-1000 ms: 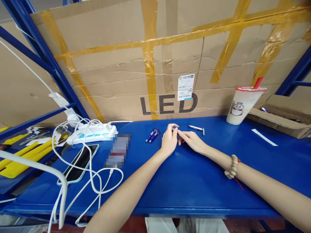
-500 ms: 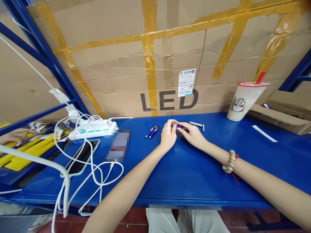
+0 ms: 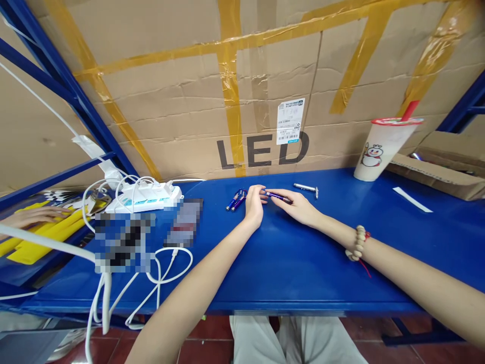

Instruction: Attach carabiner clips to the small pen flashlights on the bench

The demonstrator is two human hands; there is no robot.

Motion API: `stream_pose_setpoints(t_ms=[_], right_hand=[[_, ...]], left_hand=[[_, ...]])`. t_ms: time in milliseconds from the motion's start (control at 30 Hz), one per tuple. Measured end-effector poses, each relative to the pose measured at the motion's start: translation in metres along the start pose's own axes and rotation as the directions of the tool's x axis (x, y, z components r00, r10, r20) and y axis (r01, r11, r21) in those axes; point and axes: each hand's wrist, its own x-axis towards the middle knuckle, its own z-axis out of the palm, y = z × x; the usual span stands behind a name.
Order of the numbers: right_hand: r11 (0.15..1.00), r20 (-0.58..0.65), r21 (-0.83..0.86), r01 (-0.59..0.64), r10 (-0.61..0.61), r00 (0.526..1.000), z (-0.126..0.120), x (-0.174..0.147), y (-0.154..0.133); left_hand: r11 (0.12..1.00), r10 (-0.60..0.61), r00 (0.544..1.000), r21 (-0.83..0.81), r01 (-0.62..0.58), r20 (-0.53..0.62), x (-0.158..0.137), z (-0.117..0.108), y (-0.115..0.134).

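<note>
Head cam: L hand (image 3: 254, 207), then purple tube (image 3: 279, 197), then R hand (image 3: 300, 208) pinching it.
Tube pair (image 3: 233, 203) on counter (image 3: 288, 268), just L of L hand; L fingers curved near held tube's L end, contact/grip can't tell; its long axis approx. L–R, R end slightly nearer counter's front; R hand, on it, is the nearer; silver rod (image 3: 304, 187) just beyond R hand.

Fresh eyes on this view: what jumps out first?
Probably the big black LED lettering on the taped cardboard behind the blue table. Then the cup with its red straw, toward the right rear. At centre, the right hand holds a slim purple cylinder, the left hand close beside it.
</note>
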Motion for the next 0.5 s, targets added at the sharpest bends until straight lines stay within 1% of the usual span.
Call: stream_pose_setpoints(t_ms=[67,133,233,333,367,500], right_hand=[[1.0,-0.024,0.015,0.015,-0.015,1.0,-0.001,-0.0004,-0.0006],[0.999,-0.045,-0.001,0.037,-0.037,0.998,-0.0021,-0.0001,-0.0001],[1.0,-0.069,0.001,0.008,-0.008,0.998,-0.003,0.0013,0.0017],[0.998,-0.044,-0.022,-0.056,0.055,0.997,-0.0024,0.0026,0.003],[0.997,-0.04,-0.039,-0.061,0.06,0.997,-0.0021,0.0027,0.0034],[0.996,-0.005,-0.09,-0.017,0.017,1.0,-0.0013,0.0017,0.0041]], left_hand=[[0.998,-0.051,0.999,-0.026,0.051,0.019,0.0022,0.0,0.0013],[0.997,-0.062,0.998,-0.038,0.064,0.032,0.0023,0.0003,0.0025],[1.0,-0.015,1.0,-0.017,0.015,0.003,-0.0006,0.001,0.0024],[0.999,0.034,0.999,0.022,-0.034,-0.009,-0.0031,0.0013,0.0001],[0.999,0.041,0.999,0.032,-0.041,-0.008,-0.0033,0.0012,-0.0007],[0.997,0.047,0.999,0.062,-0.047,0.001,-0.0021,0.0003,-0.0027]])
